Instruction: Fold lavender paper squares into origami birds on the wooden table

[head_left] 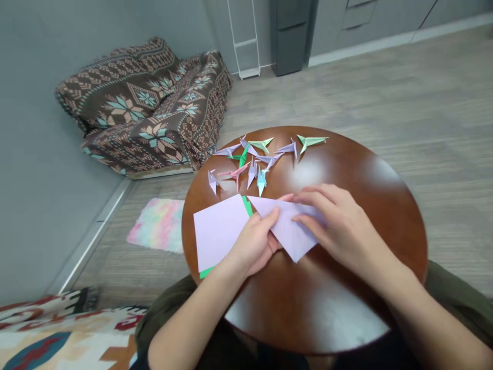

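A lilac sheet of paper [289,229], folded into a triangle, lies on the round brown table [346,169]. My left hand [254,244] pinches its left edge. My right hand [341,226] presses flat on its right side, fingers spread along the fold. Just left of it lies a small stack of square sheets [217,231], lilac on top with green edges showing beneath. Beyond the hands, several folded paper cranes [256,159] in lilac, green, pink and blue are scattered toward the table's far edge.
A patterned brown floor couch [150,103] sits against the wall at the back left. A pastel fluffy mat [159,223] lies on the floor left of the table. A patterned rug [57,334] shows at the bottom left. Grey cabinets [292,31] stand behind.
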Tool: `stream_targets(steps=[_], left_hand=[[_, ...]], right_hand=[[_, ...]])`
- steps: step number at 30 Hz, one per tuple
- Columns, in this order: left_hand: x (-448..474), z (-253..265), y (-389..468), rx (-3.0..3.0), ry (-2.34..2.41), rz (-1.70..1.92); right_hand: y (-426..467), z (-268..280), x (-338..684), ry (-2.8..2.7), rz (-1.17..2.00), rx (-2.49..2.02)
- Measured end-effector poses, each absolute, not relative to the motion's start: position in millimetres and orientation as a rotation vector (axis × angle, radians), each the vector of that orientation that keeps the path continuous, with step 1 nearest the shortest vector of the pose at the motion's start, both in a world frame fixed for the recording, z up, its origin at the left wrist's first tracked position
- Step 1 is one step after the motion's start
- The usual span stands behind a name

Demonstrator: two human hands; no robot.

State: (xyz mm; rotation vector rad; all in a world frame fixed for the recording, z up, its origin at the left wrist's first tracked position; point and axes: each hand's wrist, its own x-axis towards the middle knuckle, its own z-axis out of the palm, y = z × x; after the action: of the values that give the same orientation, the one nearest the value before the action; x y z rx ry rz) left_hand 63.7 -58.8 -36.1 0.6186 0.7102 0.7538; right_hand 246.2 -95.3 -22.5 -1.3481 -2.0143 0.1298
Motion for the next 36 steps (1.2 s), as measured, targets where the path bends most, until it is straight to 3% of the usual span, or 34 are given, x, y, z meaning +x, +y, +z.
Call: stream_targets(steps=[2,11,27,36], left_hand=[[61,-36,-53,0.548,0.722,0.844],[53,-34,-47,0.376,0.771,0.834],[55,-29,-51,0.336,0.667,0.748],[56,-27,-62,0.561,0.650,0.783]], right_hand=[[-97,-21,242,-2.107,0.015,-1.232],[-97,-32,242,-2.222,0.058,-0.946],[-101,-39,226,-2.248,-0.072,-1.189],[-108,-31,226,-1.767,0.321,-1.311]])
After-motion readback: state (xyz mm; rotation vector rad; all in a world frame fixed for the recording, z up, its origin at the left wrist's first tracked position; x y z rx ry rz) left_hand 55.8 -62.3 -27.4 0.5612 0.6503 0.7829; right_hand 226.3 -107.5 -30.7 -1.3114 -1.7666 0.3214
